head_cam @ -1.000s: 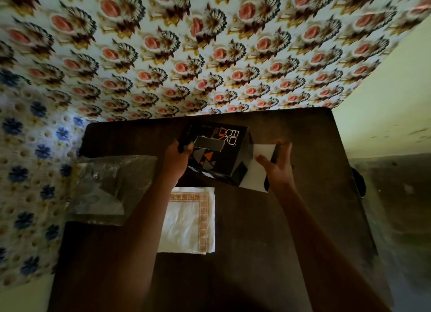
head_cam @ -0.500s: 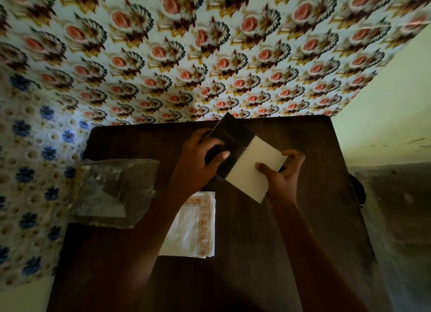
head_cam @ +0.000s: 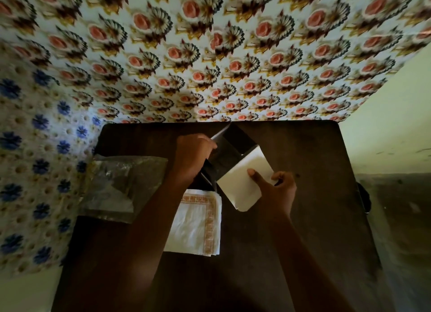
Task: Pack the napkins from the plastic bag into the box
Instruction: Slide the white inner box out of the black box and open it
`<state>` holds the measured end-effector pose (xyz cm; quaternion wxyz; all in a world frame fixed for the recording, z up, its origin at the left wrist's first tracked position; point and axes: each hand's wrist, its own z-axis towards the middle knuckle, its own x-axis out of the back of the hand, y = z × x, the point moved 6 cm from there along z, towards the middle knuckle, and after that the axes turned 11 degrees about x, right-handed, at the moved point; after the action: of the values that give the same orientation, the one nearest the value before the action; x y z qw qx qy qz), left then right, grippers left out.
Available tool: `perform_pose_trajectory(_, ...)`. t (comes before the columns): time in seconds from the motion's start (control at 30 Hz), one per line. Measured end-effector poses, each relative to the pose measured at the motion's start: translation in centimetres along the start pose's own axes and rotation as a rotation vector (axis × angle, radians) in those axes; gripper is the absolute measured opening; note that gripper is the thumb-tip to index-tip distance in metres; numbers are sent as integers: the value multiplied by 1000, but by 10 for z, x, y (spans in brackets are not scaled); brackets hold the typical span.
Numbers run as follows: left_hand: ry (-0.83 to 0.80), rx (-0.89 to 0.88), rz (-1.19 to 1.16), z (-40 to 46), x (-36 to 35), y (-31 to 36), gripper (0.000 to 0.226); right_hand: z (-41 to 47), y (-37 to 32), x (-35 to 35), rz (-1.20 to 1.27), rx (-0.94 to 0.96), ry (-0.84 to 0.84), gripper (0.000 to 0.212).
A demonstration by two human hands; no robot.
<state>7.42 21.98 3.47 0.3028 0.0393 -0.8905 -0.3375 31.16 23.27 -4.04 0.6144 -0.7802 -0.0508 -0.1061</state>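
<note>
A black box (head_cam: pixel 229 148) stands open on the dark table (head_cam: pixel 303 230), its mouth facing up. My left hand (head_cam: pixel 191 156) grips the box's left wall. My right hand (head_cam: pixel 274 192) pinches the box's white lid flap (head_cam: pixel 242 181), which is folded out toward me. A stack of white napkins (head_cam: pixel 198 223) with an orange patterned border lies flat on the table just in front of the box, partly under my left forearm. The clear plastic bag (head_cam: pixel 121 185) lies crumpled at the table's left edge.
Flower-patterned wallpaper (head_cam: pixel 210 55) rises right behind the table's far edge, and a blue-flowered wall (head_cam: pixel 35 160) is on the left. A dark object (head_cam: pixel 363 197) sits past the table's right edge. Bare tabletop lies to the right and in front.
The box has been turned from lying printed side up to standing with its opening up. My left hand moved onto its left wall and my right hand pulled the white flap open toward me.
</note>
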Motion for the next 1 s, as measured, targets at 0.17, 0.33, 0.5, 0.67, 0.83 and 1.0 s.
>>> perform_pose_trajectory(0.17, -33, -49, -56, -5, 12, -5, 57, 1, -14, 1, -187, 133, -75, 70)
perform_pose_trajectory(0.33, -66, -160, -147, 6, 32, 0, 60, 7, -65, -17, -582, 675, -294, 73)
perform_pose_trajectory(0.5, -68, -276, -83, 26, 38, 3, 49, 14, -77, -50, -935, 959, -472, 39)
perform_pose_trajectory(0.67, 348, -447, 376, 6, 30, 4, 23, 22, -85, -51, -867, 878, -414, 48)
perform_pose_trajectory(0.83, 278, -459, 363, -15, -1, -17, 85, 34, -90, -38, -624, 767, -308, 67)
perform_pose_trajectory(1.0, 170, -440, 370, -16, -17, -32, 116, 57, -80, -30, -495, 588, -379, 99)
